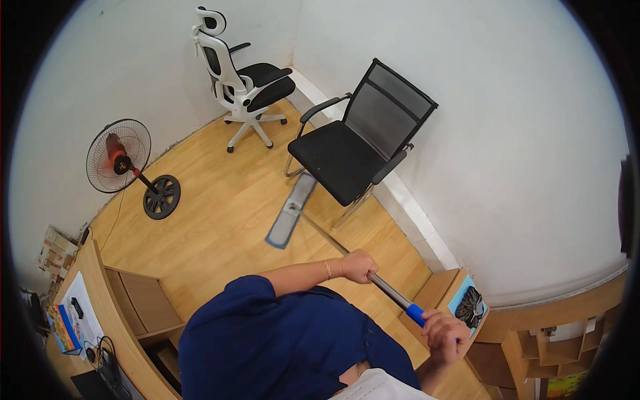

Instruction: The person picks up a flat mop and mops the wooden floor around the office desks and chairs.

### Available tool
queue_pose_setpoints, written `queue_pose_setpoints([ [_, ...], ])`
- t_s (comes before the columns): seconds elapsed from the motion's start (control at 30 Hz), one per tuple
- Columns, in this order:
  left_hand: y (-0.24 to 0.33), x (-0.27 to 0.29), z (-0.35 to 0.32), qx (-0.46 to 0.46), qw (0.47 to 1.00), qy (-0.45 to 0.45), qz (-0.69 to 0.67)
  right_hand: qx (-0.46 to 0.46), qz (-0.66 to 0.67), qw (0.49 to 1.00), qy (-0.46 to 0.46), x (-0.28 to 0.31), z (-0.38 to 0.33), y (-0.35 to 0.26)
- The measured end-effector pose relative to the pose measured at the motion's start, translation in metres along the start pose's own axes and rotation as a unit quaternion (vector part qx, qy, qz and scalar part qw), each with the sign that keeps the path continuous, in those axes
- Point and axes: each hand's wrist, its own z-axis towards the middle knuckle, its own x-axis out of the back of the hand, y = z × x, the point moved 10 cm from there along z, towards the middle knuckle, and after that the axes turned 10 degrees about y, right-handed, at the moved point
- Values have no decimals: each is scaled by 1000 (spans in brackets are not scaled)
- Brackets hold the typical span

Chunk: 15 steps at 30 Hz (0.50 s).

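Both of my hands grip a flat mop (325,236) with a steel pole and a blue grip. My left hand (360,267) is closed around the bare metal part of the pole. Higher up, my right hand (445,337) wraps round the blue grip near its end. The long grey mop head (285,217), edged in blue, lies flat on the wood-look floor (220,220). Its far end reaches close to the front of a black mesh armchair (340,160); whether they touch, I cannot tell.
A white and black swivel chair (250,87) stands by the far wall. To the left is a standing fan (160,197) with its cable on the floor. Wooden desks flank me: one desk (127,327) at left, a low cabinet (437,293) at right. A white ledge (413,220) runs along the wall.
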Motion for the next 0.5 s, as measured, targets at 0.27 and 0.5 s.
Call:
queue_pose_setpoints([
  [0.27,-150,-27,0,112,969,-119,185,-42,-85,995,22,-21,-7,133],
  [0.5,-147,-50,-9,142,973,-81,165,-33,-94,995,-30,-7,-28,144],
])
